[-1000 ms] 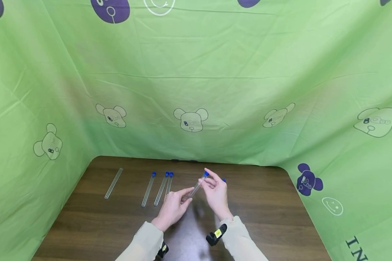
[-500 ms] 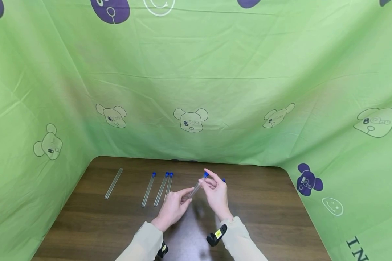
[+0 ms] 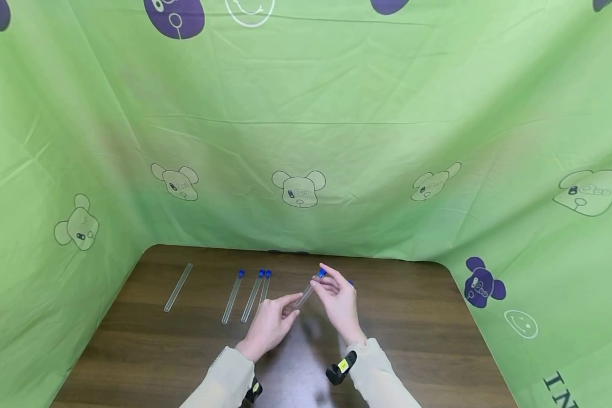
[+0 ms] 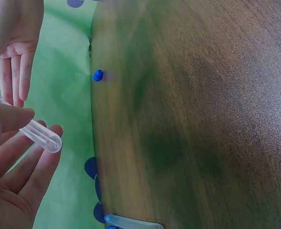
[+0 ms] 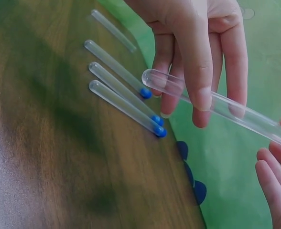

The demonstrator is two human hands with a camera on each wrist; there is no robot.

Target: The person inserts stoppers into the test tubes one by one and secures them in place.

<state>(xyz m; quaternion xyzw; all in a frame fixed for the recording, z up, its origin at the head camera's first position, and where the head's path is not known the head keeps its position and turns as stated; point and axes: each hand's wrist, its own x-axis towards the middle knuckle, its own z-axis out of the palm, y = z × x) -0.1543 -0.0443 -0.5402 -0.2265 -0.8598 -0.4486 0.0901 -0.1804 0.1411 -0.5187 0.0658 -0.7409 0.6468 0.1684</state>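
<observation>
the held tube (image 3: pixel 306 293) lies slantwise between the two hands, its long axis running from about half past seven, at the left hand (image 3: pixel 269 325), up to about half past one, where a blue cap (image 3: pixel 322 272) tops it. the right hand (image 3: pixel 339 306) is nearer that cap, its fingers pinching the capped end; the left hand is nearer the rounded end, pinching the tube with thumb on one side and fingers behind, the tip poking out past them. the tube looks lifted off the table (image 3: pixel 403 328). how firmly the cap is seated i cannot tell.

seen from the head, a loose cap (image 3: pixel 350 282) sits at one o'clock from the right hand, near it and mostly hidden; the left wrist view shows it alone on the table. three capped tubes (image 3: pixel 252 297) lie from ten to twelve o'clock of the left hand, and an uncapped tube (image 3: pixel 178 288) lies well apart, between nine and ten.
</observation>
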